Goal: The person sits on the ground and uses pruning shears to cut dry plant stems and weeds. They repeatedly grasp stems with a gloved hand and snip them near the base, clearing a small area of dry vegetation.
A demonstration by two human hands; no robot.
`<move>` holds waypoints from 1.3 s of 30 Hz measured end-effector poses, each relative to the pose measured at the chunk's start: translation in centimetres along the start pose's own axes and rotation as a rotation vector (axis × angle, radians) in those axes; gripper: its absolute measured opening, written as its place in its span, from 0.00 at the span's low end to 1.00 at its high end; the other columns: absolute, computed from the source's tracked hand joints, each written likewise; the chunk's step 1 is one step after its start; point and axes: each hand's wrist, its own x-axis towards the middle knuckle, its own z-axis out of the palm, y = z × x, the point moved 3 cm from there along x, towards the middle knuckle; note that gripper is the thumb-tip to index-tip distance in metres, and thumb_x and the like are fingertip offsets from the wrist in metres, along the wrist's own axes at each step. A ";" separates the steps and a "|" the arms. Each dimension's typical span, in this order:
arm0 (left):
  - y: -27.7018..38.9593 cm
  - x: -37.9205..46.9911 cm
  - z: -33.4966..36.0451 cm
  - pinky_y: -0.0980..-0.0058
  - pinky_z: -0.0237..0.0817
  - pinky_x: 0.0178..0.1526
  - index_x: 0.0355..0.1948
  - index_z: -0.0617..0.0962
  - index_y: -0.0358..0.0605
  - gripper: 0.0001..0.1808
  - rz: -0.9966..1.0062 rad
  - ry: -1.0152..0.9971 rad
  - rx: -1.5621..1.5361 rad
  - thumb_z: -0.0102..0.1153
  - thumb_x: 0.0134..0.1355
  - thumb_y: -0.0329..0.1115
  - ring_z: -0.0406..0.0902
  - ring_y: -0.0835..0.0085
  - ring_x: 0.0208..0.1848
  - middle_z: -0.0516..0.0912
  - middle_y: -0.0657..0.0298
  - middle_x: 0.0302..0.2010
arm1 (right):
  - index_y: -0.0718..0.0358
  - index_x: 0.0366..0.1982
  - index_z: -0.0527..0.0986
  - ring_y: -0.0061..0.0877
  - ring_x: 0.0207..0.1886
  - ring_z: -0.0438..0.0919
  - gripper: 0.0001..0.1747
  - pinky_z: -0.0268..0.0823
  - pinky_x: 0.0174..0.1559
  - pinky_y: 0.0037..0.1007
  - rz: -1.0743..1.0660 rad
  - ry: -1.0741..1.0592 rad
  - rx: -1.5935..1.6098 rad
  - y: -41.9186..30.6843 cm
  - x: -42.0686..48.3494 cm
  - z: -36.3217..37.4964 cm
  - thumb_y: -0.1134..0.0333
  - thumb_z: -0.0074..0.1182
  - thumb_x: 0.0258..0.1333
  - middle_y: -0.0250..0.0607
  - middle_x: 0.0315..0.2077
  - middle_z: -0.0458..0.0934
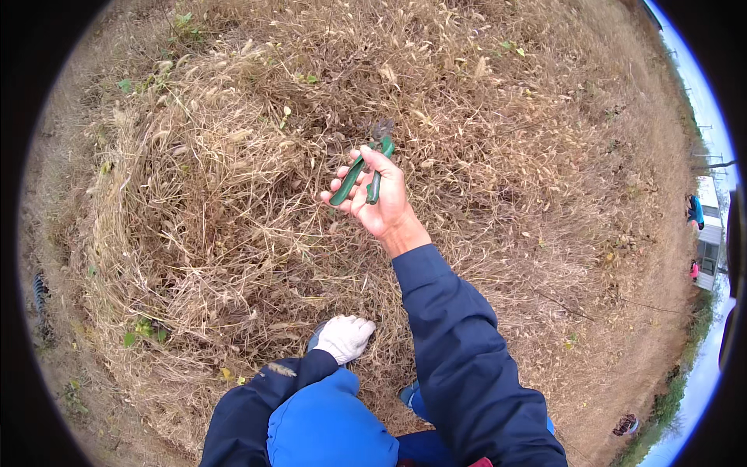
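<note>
My bare right hand (379, 198) reaches out over dry grass, palm up, with green-handled pruning shears (349, 181) lying across its palm and fingers. Their handles stand apart, the thumb rests near the pivot, and the dark blades point away from me into the grass. My left hand (345, 339), in a white knit work glove, is low in front of my body, closer to me, resting near my knee or shoe. Its fingers look bent, and whether anything lies under them is hidden. Dry, straw-coloured grass (245, 233) surrounds both hands.
Matted grass with a few green leaves (143, 331) covers the ground. A dark ribbed object (39, 295) lies at the far left. At the right edge, two distant people (694, 211) are near a white building (708, 233). My shoe (408, 394) shows below.
</note>
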 end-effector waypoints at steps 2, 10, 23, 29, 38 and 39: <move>0.0 0.0 -0.1 0.58 0.74 0.42 0.42 0.79 0.50 0.10 -0.010 -0.001 0.032 0.59 0.59 0.36 0.82 0.61 0.39 0.82 0.62 0.32 | 0.66 0.61 0.61 0.31 0.34 0.81 0.29 0.83 0.36 0.47 0.010 0.105 -0.233 -1.5 3.1 1.1 0.53 0.52 0.70 0.41 0.34 0.74; -0.3 0.1 -0.5 0.57 0.73 0.42 0.38 0.80 0.47 0.08 0.035 0.004 -0.013 0.59 0.58 0.35 0.82 0.58 0.38 0.81 0.58 0.33 | 0.77 0.72 0.54 0.46 0.50 0.82 0.47 0.72 0.55 0.45 0.067 -0.435 -1.819 7.4 3.5 11.6 0.67 0.46 0.49 0.56 0.47 0.80; -0.9 -0.1 1.3 0.56 0.75 0.42 0.45 0.81 0.50 0.13 0.024 0.089 0.017 0.61 0.57 0.32 0.83 0.56 0.41 0.84 0.58 0.37 | 0.68 0.77 0.32 0.56 0.53 0.77 0.57 0.68 0.60 0.52 -0.117 -0.307 -1.767 5.3 -7.8 5.1 0.58 0.53 0.60 0.66 0.54 0.69; -0.5 -0.4 1.0 0.56 0.72 0.40 0.40 0.81 0.49 0.09 -0.024 0.034 0.018 0.63 0.57 0.33 0.81 0.56 0.38 0.83 0.58 0.34 | 0.74 0.66 0.58 0.48 0.38 0.82 0.43 0.71 0.42 0.48 0.259 -0.324 -1.452 1.8 -18.1 -5.5 0.61 0.57 0.52 0.57 0.34 0.80; 0.7 0.2 1.2 0.58 0.70 0.42 0.44 0.79 0.50 0.12 0.021 0.038 0.146 0.63 0.59 0.33 0.80 0.59 0.38 0.81 0.60 0.33 | 0.64 0.62 0.64 0.28 0.42 0.80 0.27 0.77 0.49 0.36 0.127 0.041 -0.099 2.2 -27.5 -16.2 0.70 0.54 0.63 0.40 0.43 0.77; 0.7 0.1 1.4 0.59 0.70 0.44 0.44 0.79 0.50 0.12 0.015 0.028 0.159 0.64 0.58 0.33 0.80 0.59 0.39 0.82 0.60 0.33 | 0.63 0.61 0.65 0.31 0.44 0.81 0.25 0.77 0.53 0.39 0.000 0.002 0.112 1.8 -27.4 -16.9 0.72 0.52 0.64 0.41 0.44 0.77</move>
